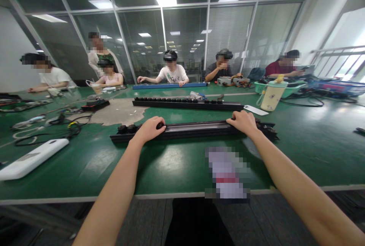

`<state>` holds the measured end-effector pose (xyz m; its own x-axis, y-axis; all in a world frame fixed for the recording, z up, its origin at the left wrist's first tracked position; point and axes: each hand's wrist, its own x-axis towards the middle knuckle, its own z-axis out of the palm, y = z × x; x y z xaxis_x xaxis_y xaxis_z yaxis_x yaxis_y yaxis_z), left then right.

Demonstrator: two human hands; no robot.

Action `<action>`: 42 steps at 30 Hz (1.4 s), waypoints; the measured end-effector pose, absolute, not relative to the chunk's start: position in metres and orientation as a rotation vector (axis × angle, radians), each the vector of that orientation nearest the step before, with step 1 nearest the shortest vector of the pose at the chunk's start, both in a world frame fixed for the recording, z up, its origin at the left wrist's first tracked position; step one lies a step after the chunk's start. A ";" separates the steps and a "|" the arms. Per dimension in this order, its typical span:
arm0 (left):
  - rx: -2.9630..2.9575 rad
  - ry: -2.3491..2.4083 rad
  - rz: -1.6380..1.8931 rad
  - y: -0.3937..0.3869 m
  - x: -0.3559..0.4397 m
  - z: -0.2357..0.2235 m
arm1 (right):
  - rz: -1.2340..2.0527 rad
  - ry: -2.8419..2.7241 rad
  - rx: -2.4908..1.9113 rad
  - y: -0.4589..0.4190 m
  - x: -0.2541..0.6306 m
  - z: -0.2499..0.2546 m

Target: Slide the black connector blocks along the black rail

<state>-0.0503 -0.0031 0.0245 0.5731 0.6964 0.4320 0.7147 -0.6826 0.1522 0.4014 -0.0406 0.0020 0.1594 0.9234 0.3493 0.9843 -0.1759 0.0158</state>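
Lying across the green table in front of me is a long black rail (pixel 196 129) with a smooth lighter channel along its middle. Several small black round pieces (pixel 131 128) sit in the channel toward its left end. My left hand (pixel 150 129) is closed at the left part of the rail, its thumb and fingers around one black round piece (pixel 160 125). Farther right, my right hand (pixel 243 121) grips the rail from above with bent fingers; whether a small piece is also under them is hidden. More dark parts (pixel 266 126) show at the right end.
Behind lies a second black rail (pixel 188 103) with round pieces. A white phone (pixel 255 110) and cream tumbler (pixel 273 94) are back right. At left are a white power bank (pixel 34 158) and cables (pixel 74 126). A blurred packet (pixel 226 173) lies at the front edge. Several people sit opposite.
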 end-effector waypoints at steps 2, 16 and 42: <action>-2.751 -1.233 -0.730 -0.003 -0.050 0.024 | -0.416 -1.860 -2.225 -0.041 0.401 0.002; -2.750 -1.232 -0.723 0.001 -0.051 0.022 | -0.419 -1.818 -2.267 -0.039 0.402 0.002; -2.753 -1.226 -0.732 0.001 -0.051 0.021 | -0.381 -1.782 -2.277 -0.040 0.403 0.002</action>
<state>-0.0514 0.0013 0.0210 0.5761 0.6921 0.4348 0.7111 -0.6867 0.1509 0.4025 -0.0400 0.0025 0.2289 0.9130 0.3377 0.9713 -0.2374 -0.0165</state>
